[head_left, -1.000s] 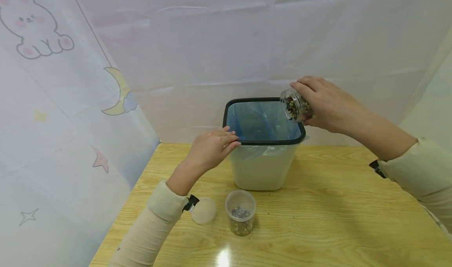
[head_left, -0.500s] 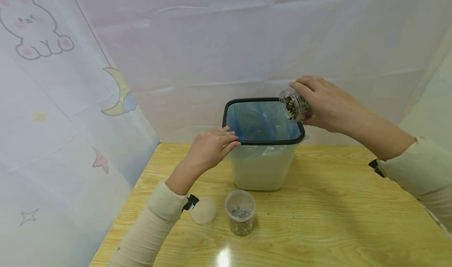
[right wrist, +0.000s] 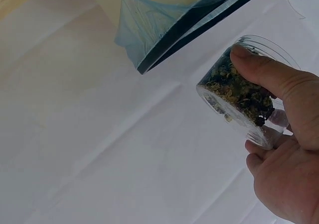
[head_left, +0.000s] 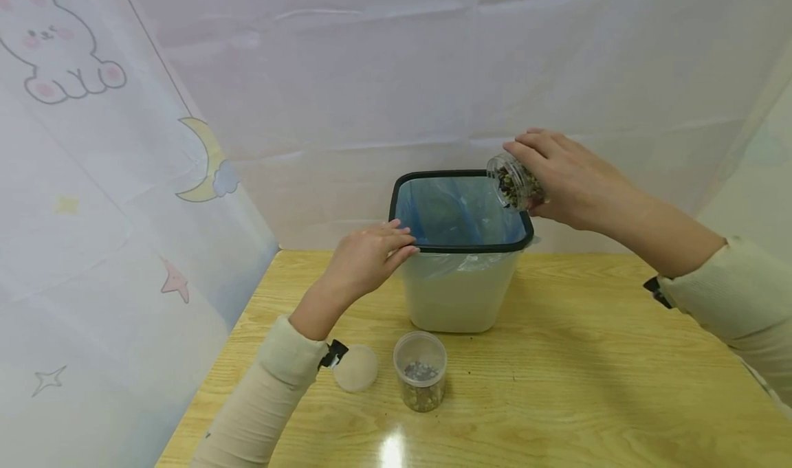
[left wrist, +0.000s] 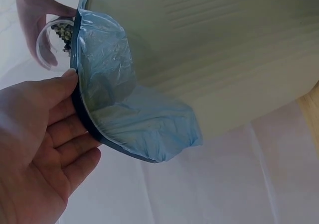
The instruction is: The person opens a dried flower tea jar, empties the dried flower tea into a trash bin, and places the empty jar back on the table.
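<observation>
A table (head_left: 588,385) bears a bin (head_left: 454,296), jar (head_left: 423,396) and lid (head_left: 357,370)

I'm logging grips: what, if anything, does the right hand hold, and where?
The right hand grips a clear, cylindrical, plastic-looking jar around its side wall.

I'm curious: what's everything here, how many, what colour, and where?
Bin: one, cream, on the table
Liner: one, blue, in the bin
Held jar: one, clear, bits inside, tilted at the bin's right edge
Standing jar: one, clear, bits inside, before the bin
Disc: one, whitish, left of standing jar
Specks: several, dark, on the table
Table: one, yellow, beneath
Backdrop: count unclear, pale, behind and left, printed with rabbit, moon, cloud, stars
Left grip: one, bare, on the bin's left edge
Right grip: one, bare, around the held jar
Sleeves: two, cream, forearms
Wrist pieces: two, black, cuffs
</observation>
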Demonstrator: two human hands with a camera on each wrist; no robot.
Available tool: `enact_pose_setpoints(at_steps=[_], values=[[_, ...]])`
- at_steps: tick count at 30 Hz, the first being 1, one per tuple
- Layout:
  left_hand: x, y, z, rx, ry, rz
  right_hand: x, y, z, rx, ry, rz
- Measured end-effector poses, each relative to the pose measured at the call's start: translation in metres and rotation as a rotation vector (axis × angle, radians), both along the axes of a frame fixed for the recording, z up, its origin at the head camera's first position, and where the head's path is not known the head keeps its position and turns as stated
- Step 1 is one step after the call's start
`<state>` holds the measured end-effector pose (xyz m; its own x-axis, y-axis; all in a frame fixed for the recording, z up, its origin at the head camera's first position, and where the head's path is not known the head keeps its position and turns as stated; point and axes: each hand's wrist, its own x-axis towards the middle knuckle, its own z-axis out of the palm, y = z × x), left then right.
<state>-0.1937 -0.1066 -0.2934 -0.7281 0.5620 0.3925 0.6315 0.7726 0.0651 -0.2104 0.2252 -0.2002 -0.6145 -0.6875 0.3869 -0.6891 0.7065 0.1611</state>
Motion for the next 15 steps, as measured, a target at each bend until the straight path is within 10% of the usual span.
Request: enact_pose_setpoints(at_steps=[15], values=[[0.0025, 0.0025, -0.0006, -0.014, 0.013, 0.018, 0.0000, -0.0007, 0.0002, 0.011, 0.005, 0.003]])
